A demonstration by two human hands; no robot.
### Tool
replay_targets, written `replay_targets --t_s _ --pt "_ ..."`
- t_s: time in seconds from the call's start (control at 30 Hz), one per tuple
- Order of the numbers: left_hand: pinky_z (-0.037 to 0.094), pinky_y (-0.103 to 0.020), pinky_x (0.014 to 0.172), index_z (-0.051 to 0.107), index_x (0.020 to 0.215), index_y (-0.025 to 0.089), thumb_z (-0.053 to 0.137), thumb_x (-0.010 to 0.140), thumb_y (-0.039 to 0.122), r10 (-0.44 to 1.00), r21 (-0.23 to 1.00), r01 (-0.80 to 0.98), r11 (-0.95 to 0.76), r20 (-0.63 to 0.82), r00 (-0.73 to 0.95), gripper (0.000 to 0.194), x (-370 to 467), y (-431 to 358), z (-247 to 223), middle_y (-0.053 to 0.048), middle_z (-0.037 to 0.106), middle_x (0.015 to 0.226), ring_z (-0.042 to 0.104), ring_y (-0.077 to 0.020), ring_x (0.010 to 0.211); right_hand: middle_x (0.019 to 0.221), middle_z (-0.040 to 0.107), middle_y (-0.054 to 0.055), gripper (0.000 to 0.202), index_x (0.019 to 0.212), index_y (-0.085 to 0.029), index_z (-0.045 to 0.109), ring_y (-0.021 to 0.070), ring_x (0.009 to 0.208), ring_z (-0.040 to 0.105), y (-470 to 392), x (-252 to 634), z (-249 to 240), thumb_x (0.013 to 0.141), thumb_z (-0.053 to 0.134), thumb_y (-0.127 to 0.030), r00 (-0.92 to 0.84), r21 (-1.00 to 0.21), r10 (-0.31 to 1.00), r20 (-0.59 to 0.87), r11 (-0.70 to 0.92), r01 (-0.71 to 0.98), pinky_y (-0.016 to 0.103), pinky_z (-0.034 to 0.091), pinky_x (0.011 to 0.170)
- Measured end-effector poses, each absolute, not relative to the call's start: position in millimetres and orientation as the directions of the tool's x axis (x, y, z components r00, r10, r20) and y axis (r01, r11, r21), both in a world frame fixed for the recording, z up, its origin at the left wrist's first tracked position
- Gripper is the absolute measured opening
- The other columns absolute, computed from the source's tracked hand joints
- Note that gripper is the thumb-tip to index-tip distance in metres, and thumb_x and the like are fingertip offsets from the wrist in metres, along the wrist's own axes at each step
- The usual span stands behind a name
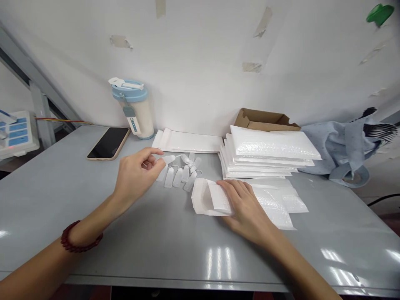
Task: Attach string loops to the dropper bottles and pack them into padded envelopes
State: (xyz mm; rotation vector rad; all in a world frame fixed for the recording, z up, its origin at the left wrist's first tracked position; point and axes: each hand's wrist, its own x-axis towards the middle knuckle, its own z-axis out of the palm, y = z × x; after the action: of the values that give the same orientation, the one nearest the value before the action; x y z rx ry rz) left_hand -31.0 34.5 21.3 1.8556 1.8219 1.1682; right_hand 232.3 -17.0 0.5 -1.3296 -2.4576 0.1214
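Note:
My left hand is closed in a loose pinch, with a small translucent white tag at its thumb and fingertips. Several more of these tags, some with thin loops, lie in a loose pile just beyond and to the right. My right hand grips a white bubble mailer from above, thumb on the near side. The mailer's mouth gapes toward the left, its flap folded out. Under and behind the right hand, other bubble mailers lie flat on the grey table.
A stack of white bubble mailers stands at the back right before a brown cardboard box. More white mailers lie along the wall. A tumbler and phone stand left; light-blue cloth and a tape roll lie right.

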Motion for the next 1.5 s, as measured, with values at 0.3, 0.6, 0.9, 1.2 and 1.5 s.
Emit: replay_targets --t_s 0.3,0.6,0.9,1.2,1.5 --pt "0.047 -0.024 0.066 0.06 0.103 0.017 0.054 0.082 0.029 0.885 0.799 0.471 -0.375 0.157 0.439 0.025 -2 9 5 0.0 0.063 0.076 0.056 -0.0122 0.066 0.114 0.055 0.013 0.05 0.123 -0.014 0.041 0.0281 0.106 0.049 -16 232 -2 0.075 0.052 -0.017 -0.505 -0.236 0.818 0.277 0.567 0.789 0.045 0.038 0.088" --pt "0.037 -0.022 0.056 0.046 0.123 0.017 0.049 0.087 0.037 0.818 0.741 0.553 -0.381 -0.008 0.574 0.042 2 7 2 0.008 0.048 0.054 0.047 -0.0107 0.052 0.111 0.057 0.012 0.051 0.123 -0.015 0.044 0.0269 0.1 0.05 -21 227 0 0.072 0.052 -0.013 -0.576 -0.262 0.78 0.245 0.626 0.735 0.045 0.037 0.088" --pt "0.025 -0.021 0.048 0.063 0.077 0.015 0.05 0.084 0.032 0.859 0.671 0.583 -0.458 0.166 0.484 0.022 3 6 0 0.007 0.026 0.051 0.028 -0.0074 0.048 0.111 0.056 0.012 0.05 0.123 -0.014 0.045 0.0259 0.099 0.049 -25 221 1 0.073 0.053 -0.014 -0.616 -0.269 0.754 0.227 0.657 0.705 0.043 0.037 0.089" --pt "0.047 -0.021 0.06 0.058 0.094 0.018 0.057 0.081 0.035 0.911 0.894 0.38 -0.236 0.068 0.406 0.021 -3 7 8 0.0 0.059 0.078 0.055 -0.0116 0.066 0.112 0.057 0.014 0.051 0.123 -0.013 0.043 0.028 0.101 0.05 -21 228 -2 0.073 0.053 -0.016 -0.53 -0.229 0.797 0.288 0.595 0.77 0.045 0.039 0.087" --pt "0.039 -0.023 0.056 0.06 0.099 0.019 0.058 0.082 0.031 0.827 0.62 0.604 -0.501 0.136 0.546 0.021 -1 6 1 0.003 0.054 0.065 0.047 -0.0102 0.054 0.111 0.057 0.014 0.05 0.123 -0.012 0.044 0.0282 0.101 0.051 -21 227 -4 0.073 0.051 -0.016 -0.523 -0.221 0.802 0.287 0.587 0.779 0.045 0.04 0.087"
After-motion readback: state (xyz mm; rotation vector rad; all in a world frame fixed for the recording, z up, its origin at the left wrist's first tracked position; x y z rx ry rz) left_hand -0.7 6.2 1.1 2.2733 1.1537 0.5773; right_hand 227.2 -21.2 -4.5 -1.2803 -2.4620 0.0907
